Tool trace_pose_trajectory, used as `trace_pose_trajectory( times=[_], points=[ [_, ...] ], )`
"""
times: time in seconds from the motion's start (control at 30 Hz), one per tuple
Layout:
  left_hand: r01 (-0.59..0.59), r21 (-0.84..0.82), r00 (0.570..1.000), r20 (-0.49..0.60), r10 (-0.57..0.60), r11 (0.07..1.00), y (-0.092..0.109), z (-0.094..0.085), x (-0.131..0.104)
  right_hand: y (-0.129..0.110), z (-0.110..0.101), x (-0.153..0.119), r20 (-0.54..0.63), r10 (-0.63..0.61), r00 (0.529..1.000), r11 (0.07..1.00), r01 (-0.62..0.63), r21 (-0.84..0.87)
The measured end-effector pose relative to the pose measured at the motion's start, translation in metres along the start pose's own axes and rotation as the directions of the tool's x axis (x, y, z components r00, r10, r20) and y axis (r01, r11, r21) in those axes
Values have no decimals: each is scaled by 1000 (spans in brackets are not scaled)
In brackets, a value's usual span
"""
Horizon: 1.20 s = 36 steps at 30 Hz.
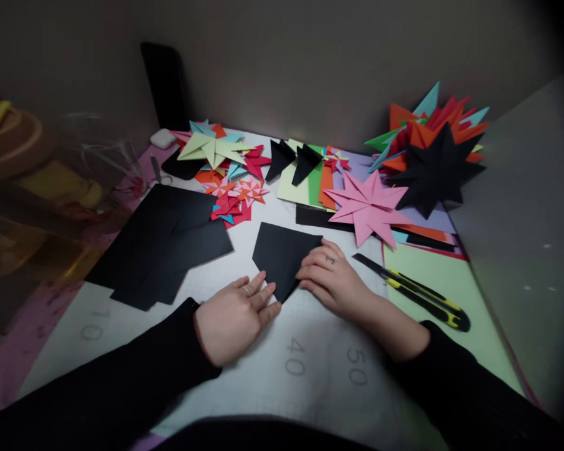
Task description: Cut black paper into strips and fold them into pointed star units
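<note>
A folded sheet of black paper (284, 254) lies on the white mat, its lower corner pointing toward me. My left hand (237, 318) rests flat at its lower left edge, fingers spread and a ring on one of them; it grips nothing. At the right edge, the bent fingers of my right hand (331, 279) are closed over the paper and press on its folded side. The thumb is largely hidden. Left of the paper lies a pile of black sheets (162, 232). Two small folded black pieces (306, 164) sit farther back.
A yellow-and-black utility knife (423, 297) lies right of my right hand on pale green paper (455, 269). Behind it are a pink paper star (369, 203) and a black star (439, 169). More coloured stars (214, 150) and scissors (157, 168) lie at the back left, near grey walls.
</note>
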<state>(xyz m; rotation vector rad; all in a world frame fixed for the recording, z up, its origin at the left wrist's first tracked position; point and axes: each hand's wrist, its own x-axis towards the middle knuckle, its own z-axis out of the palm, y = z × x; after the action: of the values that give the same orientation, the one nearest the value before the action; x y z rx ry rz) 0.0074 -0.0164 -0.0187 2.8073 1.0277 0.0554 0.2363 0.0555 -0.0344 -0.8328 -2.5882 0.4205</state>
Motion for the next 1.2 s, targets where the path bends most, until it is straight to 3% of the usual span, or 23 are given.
trace_pose_trajectory(
  times=[0.23, 0.4, 0.57, 0.8, 1.2],
  points=[
    [-24, -47, 974, -224, 13, 999, 4, 4, 6, 6, -5, 26, 127, 133, 983, 986, -145, 87],
    [-59, -125, 946, -323, 16, 990, 5, 5, 11, 11, -1, 40, 132, 187, 973, 980, -195, 48],
    [-58, -197, 953, -303, -5, 979, 2, 13, 14, 10, 3, 46, 119, 189, 975, 982, -186, -31],
    [55, -198, 957, -271, -109, 979, 1, 21, 18, 10, 5, 45, 101, 200, 975, 980, -199, -20],
    [53, -134, 962, -258, -87, 989, 4, 18, 18, 11, 12, 48, 59, 251, 966, 968, -250, -36]
  ],
)
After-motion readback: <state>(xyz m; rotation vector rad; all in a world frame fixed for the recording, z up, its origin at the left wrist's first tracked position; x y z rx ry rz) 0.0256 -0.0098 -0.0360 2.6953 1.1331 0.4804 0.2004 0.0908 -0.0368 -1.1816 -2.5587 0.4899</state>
